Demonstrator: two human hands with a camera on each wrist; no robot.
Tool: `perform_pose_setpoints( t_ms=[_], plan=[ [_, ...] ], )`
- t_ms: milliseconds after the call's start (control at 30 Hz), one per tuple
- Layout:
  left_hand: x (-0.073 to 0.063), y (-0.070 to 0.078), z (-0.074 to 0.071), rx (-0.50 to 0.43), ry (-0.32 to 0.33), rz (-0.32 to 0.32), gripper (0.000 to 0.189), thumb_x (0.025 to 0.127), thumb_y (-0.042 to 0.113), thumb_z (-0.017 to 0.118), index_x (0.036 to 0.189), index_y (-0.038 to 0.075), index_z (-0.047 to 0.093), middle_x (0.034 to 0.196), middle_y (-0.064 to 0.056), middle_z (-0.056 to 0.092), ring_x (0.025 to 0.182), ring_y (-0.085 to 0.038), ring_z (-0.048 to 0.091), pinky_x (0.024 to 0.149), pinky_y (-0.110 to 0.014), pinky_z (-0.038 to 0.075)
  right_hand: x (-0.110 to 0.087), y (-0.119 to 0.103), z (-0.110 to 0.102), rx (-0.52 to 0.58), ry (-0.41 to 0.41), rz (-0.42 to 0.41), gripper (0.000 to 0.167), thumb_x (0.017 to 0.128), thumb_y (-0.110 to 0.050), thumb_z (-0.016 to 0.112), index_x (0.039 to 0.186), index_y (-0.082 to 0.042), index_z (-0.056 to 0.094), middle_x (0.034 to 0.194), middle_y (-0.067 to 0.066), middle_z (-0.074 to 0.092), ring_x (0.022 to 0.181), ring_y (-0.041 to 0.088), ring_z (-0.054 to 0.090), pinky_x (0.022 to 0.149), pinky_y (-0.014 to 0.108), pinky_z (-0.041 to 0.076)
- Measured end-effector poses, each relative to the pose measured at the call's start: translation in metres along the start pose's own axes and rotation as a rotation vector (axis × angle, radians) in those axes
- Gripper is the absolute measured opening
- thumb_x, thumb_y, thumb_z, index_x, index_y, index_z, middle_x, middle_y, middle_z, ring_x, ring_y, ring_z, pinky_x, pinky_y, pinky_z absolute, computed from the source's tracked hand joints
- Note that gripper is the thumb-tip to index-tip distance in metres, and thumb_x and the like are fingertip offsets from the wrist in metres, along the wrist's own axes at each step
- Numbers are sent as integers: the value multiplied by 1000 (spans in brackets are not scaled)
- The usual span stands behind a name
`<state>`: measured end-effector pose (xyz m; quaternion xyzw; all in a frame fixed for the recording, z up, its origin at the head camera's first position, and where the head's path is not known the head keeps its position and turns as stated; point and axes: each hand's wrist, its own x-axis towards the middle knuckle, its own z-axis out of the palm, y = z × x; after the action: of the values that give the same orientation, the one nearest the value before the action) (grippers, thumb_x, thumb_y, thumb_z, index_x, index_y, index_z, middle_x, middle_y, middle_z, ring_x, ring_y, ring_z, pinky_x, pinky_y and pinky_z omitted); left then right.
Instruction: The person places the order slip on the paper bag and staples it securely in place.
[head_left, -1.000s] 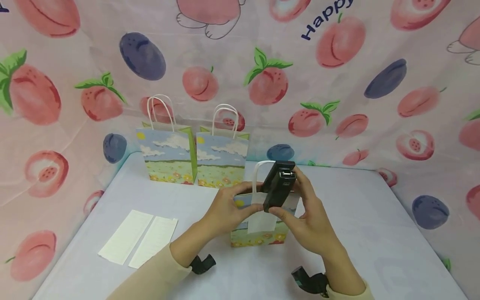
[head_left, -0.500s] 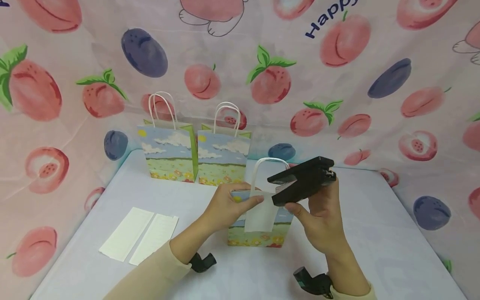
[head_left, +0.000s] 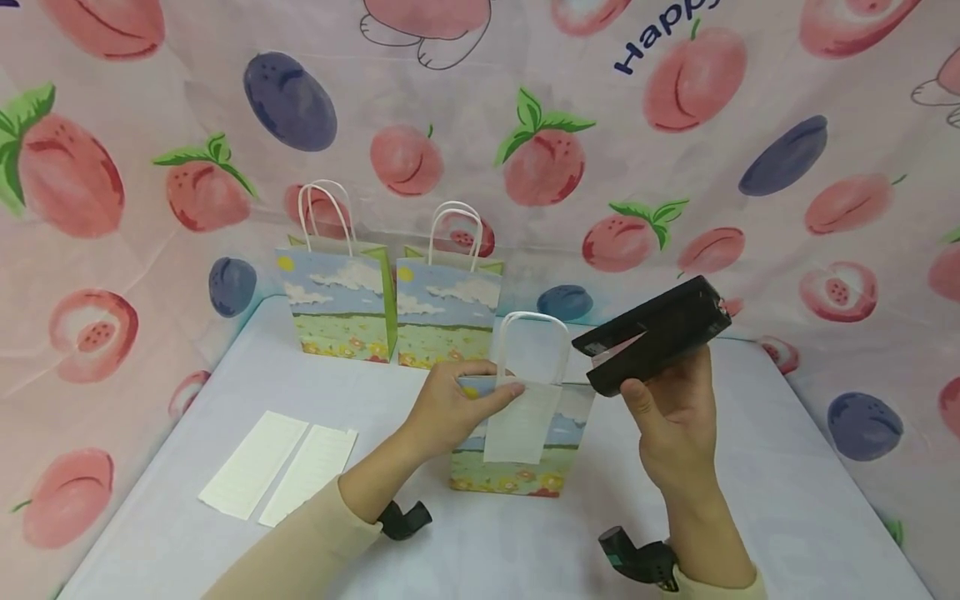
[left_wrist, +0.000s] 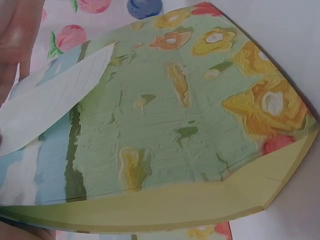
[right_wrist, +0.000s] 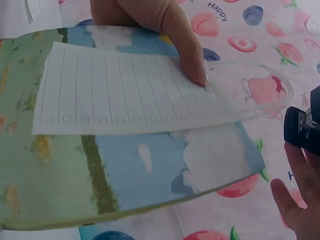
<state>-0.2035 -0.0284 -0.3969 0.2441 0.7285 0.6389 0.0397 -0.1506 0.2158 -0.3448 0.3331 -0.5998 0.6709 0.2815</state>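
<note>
A paper gift bag (head_left: 510, 479) with a sky and flower-meadow print stands before me, its white handle upright. My left hand (head_left: 455, 410) pinches its top edge, thumb in front over a lined paper slip (head_left: 522, 429) lying against the bag's face. In the right wrist view the slip (right_wrist: 115, 95) shows ruled lines and small checkboxes. To the right of the bag, my right hand (head_left: 678, 421) holds a black stapler (head_left: 660, 333) raised and tilted, its jaws apart and clear of the bag. The left wrist view shows the bag's flowered face (left_wrist: 165, 110) and yellow-green side.
Two matching gift bags, one at the left (head_left: 341, 312) and one beside it (head_left: 447, 317), stand at the back. Two paper slips (head_left: 253, 465) lie on the white table (head_left: 757, 500) at the left. A fruit-print cloth (head_left: 465, 100) hangs behind.
The stapler has moved off the bag's top edge, up and to the right, turning sideways in my right hand. My left hand stays at the bag's edge.
</note>
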Motion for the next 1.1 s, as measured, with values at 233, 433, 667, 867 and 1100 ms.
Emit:
perform_pose_setpoints(
  t_ms=[233,433,667,867,1100],
  plan=[
    [0,-1,-2,-17,5,-8,20,93,24,79,107,10,82,110,-6,80,108,-19,74,79,-37,63,1,-2,-7,27,68,171,49,108,-2,48,154,3,34,139,13,50,127,22,53,108,25,50],
    [0,0,-3,-18,7,20,19,93,21,78,108,9,82,112,-7,79,111,-20,72,81,-36,63,3,-1,-13,145,196,376,47,109,-11,35,156,-5,36,126,8,53,107,16,63,97,27,57],
    [0,0,-3,-23,9,40,18,93,19,79,107,8,82,113,-8,79,112,-20,72,82,-37,63,4,6,-26,92,290,513,41,111,-25,37,147,-6,45,107,2,56,95,15,60,82,27,58],
    [0,0,-3,-8,12,58,17,93,20,78,106,10,82,109,-7,80,106,-17,73,80,-34,63,4,10,-33,13,357,671,45,112,-36,40,146,-7,42,117,3,49,94,13,54,76,25,57],
    [1,0,-3,2,13,57,15,92,19,80,104,10,83,108,-6,80,108,-19,70,80,-37,63,6,19,-44,-144,332,847,60,109,-43,48,156,-8,34,125,1,44,104,16,49,71,22,54]
  ],
)
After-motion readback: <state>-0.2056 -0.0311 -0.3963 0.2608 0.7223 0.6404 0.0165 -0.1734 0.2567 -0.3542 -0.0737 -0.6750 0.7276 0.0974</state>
